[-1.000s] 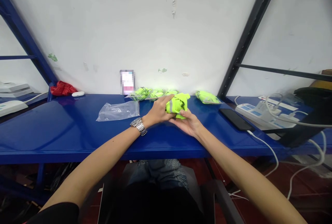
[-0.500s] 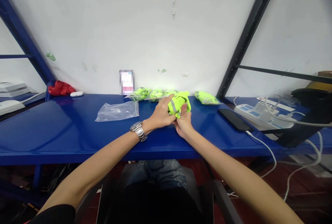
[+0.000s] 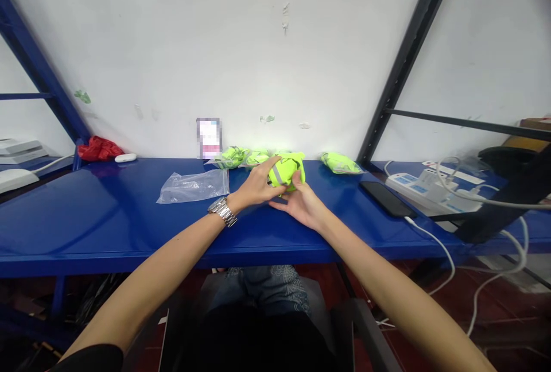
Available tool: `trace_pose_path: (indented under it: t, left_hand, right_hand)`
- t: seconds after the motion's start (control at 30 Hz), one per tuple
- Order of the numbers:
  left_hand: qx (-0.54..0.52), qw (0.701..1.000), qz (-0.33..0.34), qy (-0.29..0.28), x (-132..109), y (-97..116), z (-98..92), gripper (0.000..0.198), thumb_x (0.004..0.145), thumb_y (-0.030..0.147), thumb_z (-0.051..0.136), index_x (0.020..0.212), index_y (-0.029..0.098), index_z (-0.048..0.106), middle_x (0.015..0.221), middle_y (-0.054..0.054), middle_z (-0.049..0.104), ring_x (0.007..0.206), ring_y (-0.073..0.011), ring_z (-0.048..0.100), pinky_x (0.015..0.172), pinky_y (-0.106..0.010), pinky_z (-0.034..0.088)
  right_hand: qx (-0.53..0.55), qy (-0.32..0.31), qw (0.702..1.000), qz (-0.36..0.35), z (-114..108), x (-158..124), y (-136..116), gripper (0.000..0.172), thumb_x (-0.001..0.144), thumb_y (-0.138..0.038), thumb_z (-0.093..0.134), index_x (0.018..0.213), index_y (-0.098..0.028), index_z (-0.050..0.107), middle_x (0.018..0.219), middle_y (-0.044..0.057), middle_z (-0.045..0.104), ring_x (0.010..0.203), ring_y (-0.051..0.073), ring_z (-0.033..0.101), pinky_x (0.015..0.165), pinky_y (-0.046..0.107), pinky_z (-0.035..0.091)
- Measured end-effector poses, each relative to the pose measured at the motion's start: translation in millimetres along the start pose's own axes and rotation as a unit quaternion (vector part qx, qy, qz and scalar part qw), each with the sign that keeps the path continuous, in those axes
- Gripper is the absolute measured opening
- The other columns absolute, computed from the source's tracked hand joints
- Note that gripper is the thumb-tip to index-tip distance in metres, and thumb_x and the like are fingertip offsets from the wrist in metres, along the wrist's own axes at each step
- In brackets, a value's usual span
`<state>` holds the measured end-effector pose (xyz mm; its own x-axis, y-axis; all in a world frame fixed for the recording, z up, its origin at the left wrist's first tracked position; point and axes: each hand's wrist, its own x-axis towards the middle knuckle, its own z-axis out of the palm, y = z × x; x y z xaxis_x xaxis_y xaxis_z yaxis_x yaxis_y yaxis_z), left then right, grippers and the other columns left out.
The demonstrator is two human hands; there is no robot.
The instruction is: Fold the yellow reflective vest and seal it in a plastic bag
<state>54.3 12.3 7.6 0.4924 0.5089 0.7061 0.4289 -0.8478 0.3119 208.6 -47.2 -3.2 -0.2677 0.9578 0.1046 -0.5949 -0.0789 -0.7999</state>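
Between my two hands is a bundled neon-yellow reflective vest [image 3: 286, 172] with a grey stripe, held just above the table. My left hand [image 3: 257, 185] grips it from the left, fingers over its far side and thumb below. From the right, my right hand [image 3: 302, 202] holds it with the thumb pressed against its side and the other fingers reaching underneath. Left of my hands an empty clear plastic bag [image 3: 193, 186] lies flat. Behind the held bundle, several bagged neon-yellow bundles [image 3: 232, 157] line the wall, and another bagged bundle [image 3: 340, 163] lies to the right.
On the blue table [image 3: 107, 217], a black phone [image 3: 386, 198] charges by a white cable at right, beside power strips [image 3: 430, 188]. A propped phone with a blurred screen [image 3: 209, 138] leans on the wall. Red cloth [image 3: 100, 148] and a white case [image 3: 125, 158] lie far left.
Both hands and the vest have shifted slightly left. My right hand has rotated, its fingers now extending further under the bundle, which looks more compact.
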Motion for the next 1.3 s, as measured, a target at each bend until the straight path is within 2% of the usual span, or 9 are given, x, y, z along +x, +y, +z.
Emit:
trace_pose_path:
  t: [0.1,0.2,0.27,0.4,0.57,0.7,0.83,1.0,1.3]
  left_hand:
    - [0.063,0.997,0.035,-0.023,-3.7,-6.9,0.6,0.075,0.074,0.029,0.067,0.141,0.013,0.038,0.134,-0.019,0.054,0.122,-0.0341,0.055,0.1,-0.05,0.047]
    - [0.154,0.987,0.05,-0.02,-5.6,-9.1,1.6,0.077,0.076,0.029,0.068,0.143,0.01,0.034,0.132,-0.023,0.052,0.121,-0.0376,0.053,0.097,-0.053,0.048]
    - [0.213,0.975,0.064,-0.016,-5.4,-7.8,2.8,0.077,0.078,0.029,0.067,0.143,0.007,0.033,0.129,-0.026,0.052,0.119,-0.0393,0.053,0.095,-0.053,0.048]
    - [0.254,0.956,0.142,-0.025,-5.2,-2.8,8.0,0.07,0.082,0.027,0.061,0.141,0.004,0.032,0.127,-0.026,0.052,0.117,-0.0384,0.053,0.095,-0.053,0.048]
    - [0.222,0.948,0.23,0.009,-10.3,0.2,11.5,0.061,0.086,0.027,0.058,0.137,0.005,0.034,0.122,-0.023,0.057,0.114,-0.0347,0.056,0.093,-0.049,0.05]
    - [0.19,0.957,0.217,0.029,-14.0,3.9,10.9,0.057,0.086,0.031,0.06,0.133,0.007,0.038,0.119,-0.02,0.059,0.109,-0.0321,0.058,0.089,-0.045,0.052]
    - [0.174,0.961,0.211,0.037,-12.4,4.7,12.9,0.057,0.087,0.036,0.061,0.132,0.007,0.041,0.119,-0.02,0.059,0.11,-0.0318,0.057,0.092,-0.046,0.048]
    - [0.168,0.973,0.157,0.011,-9.4,1.6,15.5,0.069,0.081,0.051,0.064,0.135,0.013,0.042,0.125,-0.019,0.058,0.116,-0.0346,0.051,0.098,-0.051,0.038]
    - [0.141,0.977,0.124,-0.105,-9.3,16.7,2.3,0.082,0.078,0.039,0.064,0.148,0.019,0.025,0.147,-0.018,0.038,0.137,-0.0365,0.031,0.111,-0.056,0.027]
  right_hand:
    - [0.019,0.027,0.998,0.058,-3.9,-8.5,-12.4,0.037,0.075,-0.041,0.071,0.109,-0.027,0.061,0.108,0.005,0.067,0.095,0.025,0.066,0.087,0.054,0.054]
    - [-0.011,0.136,0.99,0.048,-1.5,-13.8,-20.9,0.037,0.076,-0.043,0.062,0.11,-0.028,0.061,0.104,0.006,0.065,0.097,0.027,0.065,0.087,0.054,0.053]
    - [-0.035,0.168,0.985,0.03,4.0,-14.5,-23.2,0.04,0.076,-0.047,0.061,0.111,-0.029,0.061,0.102,0.006,0.064,0.098,0.027,0.064,0.085,0.053,0.053]
    - [-0.049,0.131,0.99,-0.001,14.2,-9.0,-20.7,0.037,0.071,-0.043,0.071,0.103,-0.027,0.064,0.095,0.002,0.068,0.087,0.023,0.064,0.077,0.046,0.055]
    - [-0.047,0.098,0.994,0.01,8.3,-0.7,-10.7,0.039,0.059,-0.019,0.083,0.094,-0.018,0.063,0.078,0.001,0.068,0.074,0.02,0.066,0.066,0.039,0.059]
    - [-0.004,0.05,0.998,0.039,-1.1,2.9,-6.1,0.037,0.06,-0.012,0.079,0.093,-0.017,0.063,0.075,0.0,0.069,0.068,0.02,0.067,0.06,0.038,0.061]
    - [0.012,0.023,0.999,0.019,-4.1,6.1,-3.3,0.038,0.06,-0.011,0.077,0.093,-0.019,0.061,0.075,-0.001,0.07,0.066,0.018,0.067,0.058,0.033,0.06]
    - [-0.001,0.067,0.996,-0.064,-0.4,7.3,2.0,0.047,0.057,-0.012,0.078,0.1,-0.022,0.061,0.076,-0.004,0.07,0.065,0.017,0.067,0.058,0.028,0.057]
    - [-0.018,0.132,0.985,-0.106,-2.0,6.8,1.4,0.053,0.053,-0.011,0.079,0.103,-0.022,0.063,0.08,-0.002,0.073,0.069,0.021,0.07,0.062,0.037,0.061]
